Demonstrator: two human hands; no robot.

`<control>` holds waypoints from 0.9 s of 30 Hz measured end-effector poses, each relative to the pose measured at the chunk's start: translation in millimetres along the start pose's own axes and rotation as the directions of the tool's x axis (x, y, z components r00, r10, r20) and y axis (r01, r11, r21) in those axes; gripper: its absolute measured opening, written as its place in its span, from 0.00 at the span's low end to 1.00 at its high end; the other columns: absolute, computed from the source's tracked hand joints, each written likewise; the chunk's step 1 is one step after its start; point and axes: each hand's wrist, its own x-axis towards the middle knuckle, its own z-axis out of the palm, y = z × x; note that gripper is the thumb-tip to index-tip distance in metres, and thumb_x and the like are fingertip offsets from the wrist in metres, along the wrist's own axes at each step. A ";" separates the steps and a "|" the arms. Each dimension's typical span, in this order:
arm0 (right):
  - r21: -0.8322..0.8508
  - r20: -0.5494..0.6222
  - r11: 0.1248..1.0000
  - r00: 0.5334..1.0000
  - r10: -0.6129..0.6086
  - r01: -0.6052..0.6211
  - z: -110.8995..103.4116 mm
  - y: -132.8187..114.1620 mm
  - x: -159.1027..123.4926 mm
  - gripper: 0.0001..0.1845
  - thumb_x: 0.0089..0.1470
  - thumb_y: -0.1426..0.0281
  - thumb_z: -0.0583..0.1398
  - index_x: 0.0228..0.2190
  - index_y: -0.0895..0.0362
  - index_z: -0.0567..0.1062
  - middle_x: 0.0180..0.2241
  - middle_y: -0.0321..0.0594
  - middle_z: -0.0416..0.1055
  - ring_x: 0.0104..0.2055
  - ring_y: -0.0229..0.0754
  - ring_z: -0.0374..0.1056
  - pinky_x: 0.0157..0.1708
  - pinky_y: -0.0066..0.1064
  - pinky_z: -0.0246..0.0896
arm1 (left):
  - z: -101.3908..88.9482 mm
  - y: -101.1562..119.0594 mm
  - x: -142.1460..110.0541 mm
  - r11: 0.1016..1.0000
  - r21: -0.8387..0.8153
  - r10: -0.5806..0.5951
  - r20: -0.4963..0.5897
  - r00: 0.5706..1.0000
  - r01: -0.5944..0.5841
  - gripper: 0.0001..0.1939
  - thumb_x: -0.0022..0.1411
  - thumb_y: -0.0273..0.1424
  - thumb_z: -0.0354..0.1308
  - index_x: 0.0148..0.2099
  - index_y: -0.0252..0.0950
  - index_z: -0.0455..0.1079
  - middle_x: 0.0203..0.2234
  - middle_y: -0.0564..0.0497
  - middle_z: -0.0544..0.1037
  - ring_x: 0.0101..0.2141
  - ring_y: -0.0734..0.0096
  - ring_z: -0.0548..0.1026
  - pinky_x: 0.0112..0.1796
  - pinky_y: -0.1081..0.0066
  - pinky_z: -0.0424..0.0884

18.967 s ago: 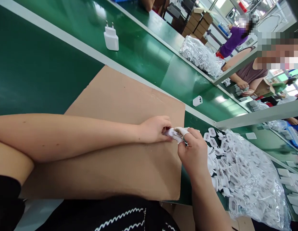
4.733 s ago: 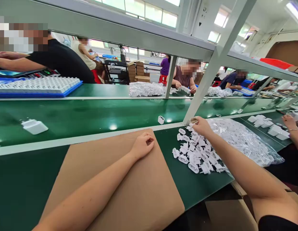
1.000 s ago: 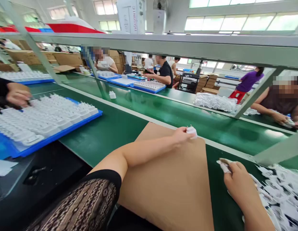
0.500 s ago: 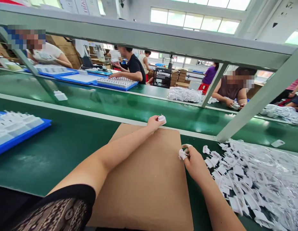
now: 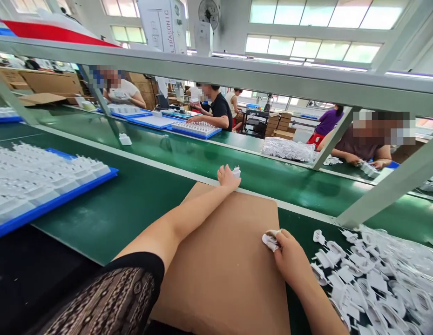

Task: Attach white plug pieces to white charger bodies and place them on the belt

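My left hand [image 5: 228, 178] is at the charger [image 5: 236, 172], pins up, by the strip [image 5: 160, 165] along the belt [image 5: 181, 158]; I cannot tell whether it grips or is releasing. My right hand [image 5: 293, 263] pinches a white part [image 5: 268, 242] above the cardboard [image 5: 230, 260].

Risk: an off-centre release may tip the charger. Risk: the covered fingertips [image 5: 273, 232] may slip on smooth plastic and drop the part. Risk: a low right elbow may drag parts from the loose pile [image 5: 359, 284], which lies beside that forearm on the bench [image 5: 143, 200].

Surroundings: a full tray [image 5: 63, 200] to the left; another charger [image 5: 125, 139] on the belt. Obstructions: the slanted post [image 5: 387, 186] limits reach forward-right; the rail [image 5: 216, 77] limits lifting over the belt
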 end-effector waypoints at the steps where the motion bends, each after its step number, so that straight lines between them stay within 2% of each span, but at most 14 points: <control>1: 0.013 -0.022 1.000 1.000 -0.001 0.001 0.0 0.1 -0.3 0.13 0.49 0.81 0.51 0.28 0.53 0.71 0.31 0.37 0.69 0.29 0.40 0.68 0.27 0.29 0.60 | -1.5 1.2 -12.5 0.997 -0.019 0.076 -0.008 0.997 -0.076 0.40 0.52 0.26 0.68 0.66 0.34 0.60 0.70 0.34 0.55 0.70 0.43 0.49 0.67 0.54 0.49; 3: 0.064 -0.047 0.998 0.999 0.003 0.000 -1.1 -1.0 -0.9 0.11 0.50 0.78 0.52 0.28 0.53 0.72 0.31 0.37 0.69 0.28 0.40 0.68 0.26 0.29 0.60 | -3.1 0.3 -43.2 0.957 -0.097 0.278 0.054 0.959 -0.272 0.32 0.56 0.26 0.65 0.63 0.36 0.65 0.65 0.38 0.63 0.67 0.50 0.58 0.65 0.56 0.55; 5: 0.133 -0.053 0.991 0.998 0.019 -0.012 -2.8 -3.8 -1.7 0.12 0.53 0.74 0.53 0.34 0.53 0.75 0.31 0.38 0.70 0.27 0.40 0.68 0.24 0.29 0.61 | -2.0 -5.5 -76.3 0.894 -0.219 0.433 0.195 0.880 -0.391 0.23 0.57 0.26 0.64 0.55 0.38 0.72 0.54 0.43 0.74 0.55 0.58 0.71 0.56 0.61 0.68; 6: 0.167 -0.052 0.986 0.998 0.031 -0.021 -3.4 -5.7 -2.2 0.13 0.54 0.72 0.54 0.38 0.53 0.77 0.32 0.38 0.70 0.27 0.40 0.69 0.24 0.30 0.62 | -0.5 -9.6 -91.4 0.863 -0.304 0.486 0.275 0.830 -0.404 0.19 0.58 0.26 0.64 0.53 0.37 0.73 0.50 0.44 0.76 0.48 0.62 0.74 0.50 0.63 0.72; 8: 0.221 -0.042 0.974 0.998 0.049 -0.039 -3.6 -9.5 -3.0 0.17 0.55 0.69 0.55 0.44 0.53 0.77 0.34 0.40 0.72 0.26 0.40 0.70 0.23 0.30 0.64 | 3.7 -18.0 -115.0 0.818 -0.450 0.539 0.383 0.750 -0.358 0.15 0.59 0.27 0.63 0.49 0.35 0.75 0.44 0.46 0.77 0.37 0.69 0.74 0.41 0.68 0.74; 10: 0.245 -0.006 0.968 0.999 0.054 -0.050 -1.8 -12.0 -3.3 0.19 0.54 0.68 0.56 0.46 0.54 0.78 0.35 0.40 0.74 0.27 0.40 0.71 0.25 0.31 0.66 | 7.3 -23.7 -127.7 0.809 -0.516 0.535 0.449 0.716 -0.281 0.11 0.60 0.27 0.62 0.47 0.34 0.76 0.41 0.47 0.77 0.34 0.71 0.73 0.38 0.70 0.73; 13: 0.254 0.037 0.965 0.997 0.061 -0.069 3.2 -11.2 -2.4 0.17 0.53 0.67 0.57 0.43 0.54 0.79 0.36 0.41 0.76 0.28 0.41 0.72 0.27 0.32 0.69 | 6.7 -24.0 -131.1 0.845 -0.506 0.464 0.529 0.710 -0.174 0.09 0.63 0.27 0.60 0.45 0.33 0.78 0.40 0.47 0.79 0.35 0.72 0.74 0.40 0.70 0.72; 14: 0.261 0.035 0.962 0.997 0.071 -0.078 4.8 -9.8 -1.8 0.16 0.53 0.67 0.57 0.42 0.53 0.79 0.37 0.41 0.76 0.29 0.42 0.73 0.28 0.32 0.70 | 4.4 -22.5 -130.4 0.850 -0.504 0.453 0.556 0.697 -0.151 0.09 0.65 0.28 0.60 0.46 0.33 0.78 0.40 0.46 0.80 0.35 0.72 0.74 0.39 0.71 0.72; 15: 0.271 0.026 0.958 0.996 0.087 -0.091 6.1 -7.9 -1.2 0.15 0.53 0.66 0.57 0.41 0.53 0.79 0.38 0.42 0.77 0.30 0.42 0.74 0.28 0.32 0.71 | 1.5 -20.8 -129.7 0.849 -0.511 0.459 0.585 0.668 -0.137 0.10 0.65 0.30 0.61 0.46 0.33 0.79 0.40 0.46 0.80 0.34 0.72 0.74 0.38 0.71 0.72; 19: 0.331 -0.056 0.926 0.975 0.214 -0.184 9.1 0.6 1.4 0.17 0.52 0.62 0.59 0.43 0.52 0.79 0.38 0.42 0.79 0.34 0.45 0.76 0.30 0.32 0.72 | -9.8 -16.3 -130.0 0.816 -0.564 0.548 0.689 0.474 -0.125 0.13 0.66 0.37 0.63 0.46 0.33 0.81 0.37 0.47 0.82 0.32 0.74 0.72 0.35 0.74 0.70; 20: 0.368 -0.062 0.905 0.965 0.253 -0.214 9.7 2.1 2.0 0.18 0.51 0.62 0.61 0.44 0.52 0.79 0.38 0.42 0.79 0.35 0.46 0.77 0.31 0.33 0.73 | -11.2 -16.1 -130.5 0.812 -0.572 0.558 0.702 0.443 -0.115 0.14 0.66 0.38 0.63 0.47 0.33 0.81 0.37 0.47 0.82 0.31 0.74 0.72 0.34 0.74 0.69; 22: 0.490 -0.031 0.830 0.946 0.322 -0.266 11.3 3.8 3.0 0.21 0.50 0.60 0.63 0.46 0.53 0.79 0.39 0.45 0.81 0.38 0.47 0.79 0.37 0.35 0.76 | -12.4 -16.1 -130.9 0.810 -0.580 0.556 0.718 0.419 -0.081 0.15 0.67 0.38 0.63 0.48 0.32 0.80 0.37 0.46 0.82 0.32 0.74 0.73 0.35 0.75 0.70; 24: 0.633 0.036 0.710 0.928 0.372 -0.309 13.2 3.8 4.1 0.24 0.48 0.59 0.66 0.46 0.54 0.78 0.41 0.46 0.81 0.41 0.49 0.79 0.43 0.36 0.77 | -12.8 -16.1 -130.1 0.812 -0.583 0.542 0.733 0.412 -0.032 0.15 0.68 0.37 0.63 0.50 0.32 0.80 0.38 0.46 0.83 0.34 0.74 0.74 0.37 0.75 0.70; 27: 0.756 0.149 0.529 0.888 0.435 -0.386 15.3 2.9 5.9 0.27 0.42 0.61 0.69 0.46 0.55 0.77 0.42 0.46 0.82 0.43 0.49 0.80 0.47 0.35 0.76 | -13.4 -15.7 -128.3 0.822 -0.569 0.519 0.752 0.406 0.004 0.15 0.68 0.36 0.64 0.51 0.33 0.79 0.41 0.46 0.83 0.36 0.74 0.75 0.40 0.74 0.70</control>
